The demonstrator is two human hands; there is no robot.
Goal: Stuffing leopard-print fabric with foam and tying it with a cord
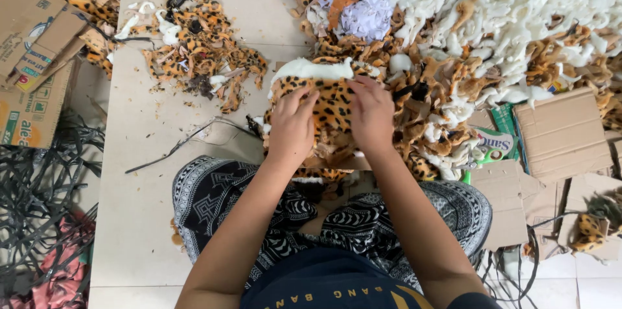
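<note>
Dark cloth with gold trim filled the bottom edge, closest to the lens, and above it lay the person's crossed legs in black-and-white patterned trousers (pixel 214 199). Everything else sat around one landmark, the leopard-print fabric piece (pixel 327 111), which rested on the pale floor (pixel 139 173) just beyond the knees.

Far left of that piece lay a tangle of dark straps (pixel 39 186), with flattened cardboard boxes (pixel 32 56) above them; what they held could not be made out. Up and to the left of the piece, well apart from it, a small heap of leopard-print scraps (pixel 201 50) was scattered on the floor. A thin dark strip (pixel 172 148) lay between that heap and the knees.

The left hand (pixel 293 129) pressed on the piece's left half, fingers close together and curled down onto the fabric. The right hand (pixel 371 113) lay just beside it on the right half, fingers likewise together and bent onto the print. A white fluffy edge (pixel 311 69) ran along the piece's far side.

Behind and to the right of the piece rose a large mound of tan and white plush offcuts (pixel 505 30), touching it. Lower right of the piece lay flat cardboard sheets (pixel 560 134) and a green-and-white packet (pixel 495 144), partly buried.
</note>
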